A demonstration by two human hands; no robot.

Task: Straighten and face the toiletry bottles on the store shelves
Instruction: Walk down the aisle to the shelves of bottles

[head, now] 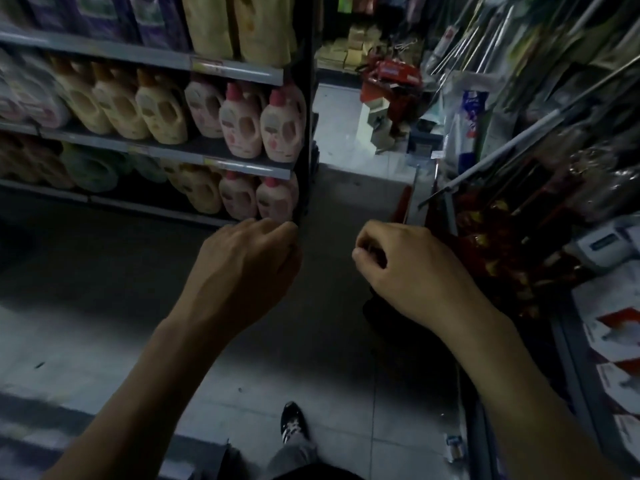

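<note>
Shelves on the left hold rows of handled jugs. Pink-capped white jugs (282, 128) stand at the right end of the middle shelf (249, 166), yellow jugs (161, 110) to their left. More pink-capped jugs (275, 199) sit on the bottom shelf. My left hand (247, 261) hovers in front of the bottom shelf's right end, fingers curled, holding nothing that I can see. My right hand (405, 263) hangs over the aisle floor, loosely fisted and apart from any bottle.
A black shelf upright (306, 109) ends the unit. Poles and mop handles (512, 43) lean at the right above red packaged goods (495, 244). Boxes (620, 344) line the low right edge. My shoe (293, 422) stands on the tiled aisle floor (349, 375).
</note>
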